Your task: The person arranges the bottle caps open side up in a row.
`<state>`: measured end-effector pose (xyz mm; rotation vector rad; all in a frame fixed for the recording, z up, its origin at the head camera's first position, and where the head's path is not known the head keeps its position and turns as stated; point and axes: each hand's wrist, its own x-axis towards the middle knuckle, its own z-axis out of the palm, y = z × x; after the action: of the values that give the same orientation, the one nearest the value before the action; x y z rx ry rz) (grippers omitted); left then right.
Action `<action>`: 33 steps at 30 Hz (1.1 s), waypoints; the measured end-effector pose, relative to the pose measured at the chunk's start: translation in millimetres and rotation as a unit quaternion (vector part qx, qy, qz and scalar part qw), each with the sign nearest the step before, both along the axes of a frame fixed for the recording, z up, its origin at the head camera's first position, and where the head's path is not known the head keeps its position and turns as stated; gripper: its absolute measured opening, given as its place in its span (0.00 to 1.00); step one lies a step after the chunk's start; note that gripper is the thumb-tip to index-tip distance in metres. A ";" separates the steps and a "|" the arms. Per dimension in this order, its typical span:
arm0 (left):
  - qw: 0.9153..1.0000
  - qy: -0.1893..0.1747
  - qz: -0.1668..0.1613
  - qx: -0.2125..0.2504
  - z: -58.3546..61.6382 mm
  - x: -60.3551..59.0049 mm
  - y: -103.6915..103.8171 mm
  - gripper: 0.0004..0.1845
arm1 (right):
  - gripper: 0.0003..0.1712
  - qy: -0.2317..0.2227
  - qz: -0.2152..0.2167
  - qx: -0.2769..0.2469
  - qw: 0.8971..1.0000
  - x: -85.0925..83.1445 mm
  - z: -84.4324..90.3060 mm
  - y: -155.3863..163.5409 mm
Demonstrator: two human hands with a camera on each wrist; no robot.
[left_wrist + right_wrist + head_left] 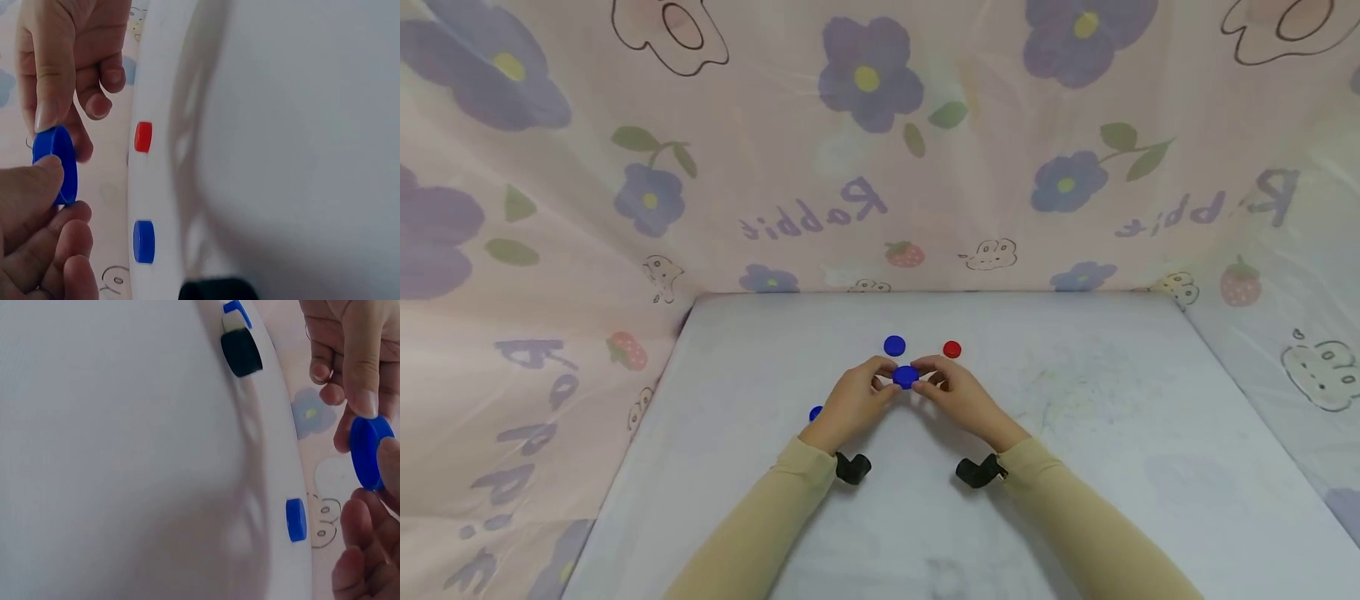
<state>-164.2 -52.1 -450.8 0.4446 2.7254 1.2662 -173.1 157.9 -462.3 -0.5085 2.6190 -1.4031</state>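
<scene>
Both hands meet at the middle of the white table (1075, 467), the left hand (850, 402) and right hand (958, 392) pinching one blue cap (906, 377) between them, lifted off the surface. Just behind them lie a second blue cap (894, 345) and a red cap (952, 349), apart from each other. A third blue cap (816, 413) sits beside the left wrist. Wide bare tabletop lies right and left. The floral cloth (865, 167) walls in the back and sides.

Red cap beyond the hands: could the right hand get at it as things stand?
Probably yes. The red cap lies on bare table just past the right hand, nothing between them. But that hand, with the left hand, pinches the blue cap, so its fingers are occupied.
</scene>
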 end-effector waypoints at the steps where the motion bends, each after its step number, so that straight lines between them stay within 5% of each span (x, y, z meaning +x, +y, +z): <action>1: 1.000 0.001 -0.003 0.000 0.5 0.3 -1.9 0.18 | 0.19 0.003 0.001 0.001 1.000 1.0 0.4 -1.3; 14: 0.999 0.013 -0.032 -0.022 5.7 3.6 -12.2 0.17 | 0.19 0.021 -0.002 0.021 1.000 6.8 0.1 -8.0; 33: 0.999 0.033 -0.009 0.008 1.7 8.4 -13.5 0.12 | 0.11 0.001 -0.024 -0.005 1.000 13.8 0.6 -9.9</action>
<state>-155.8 -65.6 -449.1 0.5203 2.7593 1.2924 -159.3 148.1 -461.6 -0.4509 2.6436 -1.4323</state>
